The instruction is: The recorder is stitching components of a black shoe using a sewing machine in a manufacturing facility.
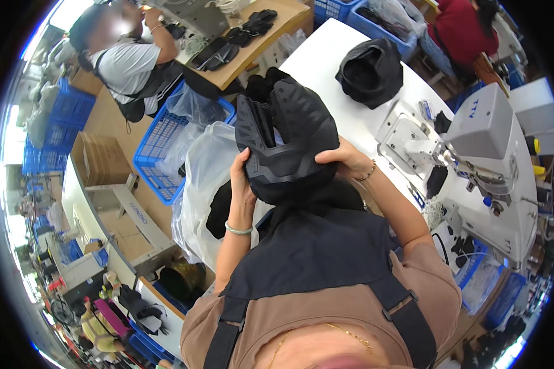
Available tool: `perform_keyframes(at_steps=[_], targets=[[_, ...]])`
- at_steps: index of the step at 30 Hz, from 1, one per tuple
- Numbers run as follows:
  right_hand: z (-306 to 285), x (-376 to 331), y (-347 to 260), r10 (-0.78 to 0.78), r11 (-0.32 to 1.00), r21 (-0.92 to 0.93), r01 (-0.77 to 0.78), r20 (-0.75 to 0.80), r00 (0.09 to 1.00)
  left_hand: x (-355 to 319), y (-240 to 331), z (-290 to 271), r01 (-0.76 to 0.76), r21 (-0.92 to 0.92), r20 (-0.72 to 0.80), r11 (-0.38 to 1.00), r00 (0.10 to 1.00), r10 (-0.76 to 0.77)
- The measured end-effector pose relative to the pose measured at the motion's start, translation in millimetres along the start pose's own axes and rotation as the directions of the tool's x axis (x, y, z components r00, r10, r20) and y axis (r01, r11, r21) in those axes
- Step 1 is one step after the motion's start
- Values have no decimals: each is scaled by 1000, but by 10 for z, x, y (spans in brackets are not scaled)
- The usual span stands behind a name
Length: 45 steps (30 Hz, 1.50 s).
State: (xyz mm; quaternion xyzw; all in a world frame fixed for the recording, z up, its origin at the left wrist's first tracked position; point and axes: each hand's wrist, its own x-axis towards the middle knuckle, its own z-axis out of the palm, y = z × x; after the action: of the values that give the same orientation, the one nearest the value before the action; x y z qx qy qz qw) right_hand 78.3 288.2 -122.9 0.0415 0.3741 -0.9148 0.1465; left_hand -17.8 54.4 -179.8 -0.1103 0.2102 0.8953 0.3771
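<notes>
Clock positions taken from the held piece. Black molded fabric piece (305, 138): held up in front of the chest, slotted end toward 12. Left hand (242, 178) grasps its 8 o'clock edge, right hand (346, 158) its 4 o'clock edge, thumb laid over the top. Other right-hand fingers mostly hidden behind it; underside not visible; slot interior too dark to read. Lower border merges with black cloth above the apron (308, 246) (boundary unclear).

White table (317, 52): near edge passes just beside the piece at 1; bare surface lies between it and a second black piece (385, 77) at 2. Sewing machine (495, 154) limits room at 3; needle area indistinct. Clear plastic bag (197, 203) crowds 8, partly covering blue crate (148, 150) at 9. Red-clad person (465, 31), toward 2, cut off by the rim.
</notes>
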Motion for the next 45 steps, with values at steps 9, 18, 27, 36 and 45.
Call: perform_keyframes(at_steps=[9, 18, 27, 36, 45], targets=[[-732, 418, 214, 37, 858, 508, 78, -212, 977, 200, -224, 518, -132, 302, 122, 944, 988, 99], [-287, 203, -570, -669, 693, -577, 433, -289, 685, 311, -249, 721, -375, 924, 373, -81, 831, 413], [-270, 363, -786, -151, 986, 41, 164, -228, 962, 449, -195, 690, -573, 211, 809, -792, 557, -187], [-515, 218, -754, -273, 943, 87, 320, -342, 899, 688, -431, 946, -655, 206, 761, -727, 574, -302], [-142, 40, -2028, -947, 68, -837, 543, 117, 300, 2197, -1107, 2004, -852, 395, 911, -345, 411, 28]])
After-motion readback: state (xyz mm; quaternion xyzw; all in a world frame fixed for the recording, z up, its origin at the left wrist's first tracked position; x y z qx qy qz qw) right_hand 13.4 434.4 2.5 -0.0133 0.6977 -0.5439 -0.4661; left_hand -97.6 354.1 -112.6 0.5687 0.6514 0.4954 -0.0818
